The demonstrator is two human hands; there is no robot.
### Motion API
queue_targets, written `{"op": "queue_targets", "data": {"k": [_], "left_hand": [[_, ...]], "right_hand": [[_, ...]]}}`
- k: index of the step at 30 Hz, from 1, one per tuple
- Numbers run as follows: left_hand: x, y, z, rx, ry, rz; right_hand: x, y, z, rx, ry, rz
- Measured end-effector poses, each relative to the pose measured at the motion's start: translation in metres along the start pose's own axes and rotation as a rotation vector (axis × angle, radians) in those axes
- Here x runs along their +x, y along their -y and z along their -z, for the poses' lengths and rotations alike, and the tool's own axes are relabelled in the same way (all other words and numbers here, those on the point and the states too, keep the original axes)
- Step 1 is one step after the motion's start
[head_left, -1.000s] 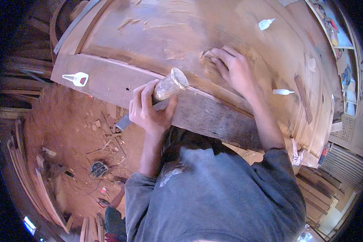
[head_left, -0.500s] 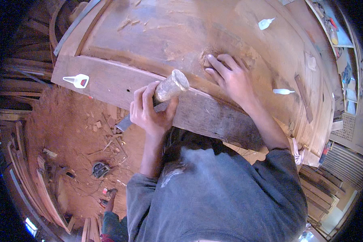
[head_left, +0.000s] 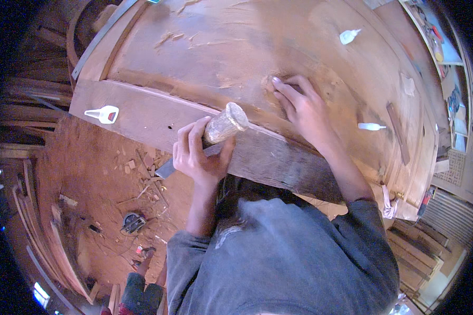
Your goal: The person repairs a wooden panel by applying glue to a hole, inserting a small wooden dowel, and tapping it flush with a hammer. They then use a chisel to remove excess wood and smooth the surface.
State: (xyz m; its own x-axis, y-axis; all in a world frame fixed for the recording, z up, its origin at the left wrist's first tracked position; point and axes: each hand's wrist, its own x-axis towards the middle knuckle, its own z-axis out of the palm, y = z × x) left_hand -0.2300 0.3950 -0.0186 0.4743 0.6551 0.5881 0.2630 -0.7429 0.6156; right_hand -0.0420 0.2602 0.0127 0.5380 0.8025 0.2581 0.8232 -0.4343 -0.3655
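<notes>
On the near edge of the big wooden panel (head_left: pixel 205 47), the left hand (head_left: pixel 197 155) wraps its fingers around a wood-handled chisel (head_left: pixel 215 131), the right hand (head_left: pixel 299 107) presses its fingers flat together farther in, and white glue bottles lie left (head_left: pixel 103 113), right (head_left: pixel 370 126) and far right (head_left: pixel 348 35).

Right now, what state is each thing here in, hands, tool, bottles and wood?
left hand: closed around the chisel.
chisel: held, wooden handle end up, blade pointing down past the plank edge.
right hand: flat, fingers pressing on the wooden panel.
wooden panel: lying flat, surface scraped and dusty.
small white glue bottles: lying on their sides, capped.
floor: littered with wood chips.
</notes>
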Motion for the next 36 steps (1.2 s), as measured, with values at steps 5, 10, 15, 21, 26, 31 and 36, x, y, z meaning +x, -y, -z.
{"op": "queue_targets", "data": {"k": [5,10,15,21,26,31,36], "left_hand": [[0.0,0.001,0.001,0.031,0.02,-0.003],[-0.002,0.0,0.0,0.026,0.023,0.019],[-0.001,0.0,0.0,0.021,0.037,0.018],[0.0,0.004,0.0,-0.007,0.011,0.012],[-0.001,0.006,-0.002,0.015,0.001,0.0],[-0.002,0.005,0.001,-0.014,0.013,0.0],[-0.003,0.008,0.0,-0.017,0.0,-0.017]], "right_hand": [[-0.011,0.001,0.006,-0.018,0.001,0.041],[-0.001,0.005,-0.001,0.069,0.019,-0.063],[-0.011,0.0,0.005,-0.029,-0.012,0.029],[-0.01,-0.002,0.002,-0.021,-0.002,-0.008],[-0.005,0.001,0.003,-0.017,-0.007,-0.023],[-0.016,0.003,0.007,0.038,0.048,0.077],[0.006,0.002,-0.002,0.034,0.009,0.024]]}}
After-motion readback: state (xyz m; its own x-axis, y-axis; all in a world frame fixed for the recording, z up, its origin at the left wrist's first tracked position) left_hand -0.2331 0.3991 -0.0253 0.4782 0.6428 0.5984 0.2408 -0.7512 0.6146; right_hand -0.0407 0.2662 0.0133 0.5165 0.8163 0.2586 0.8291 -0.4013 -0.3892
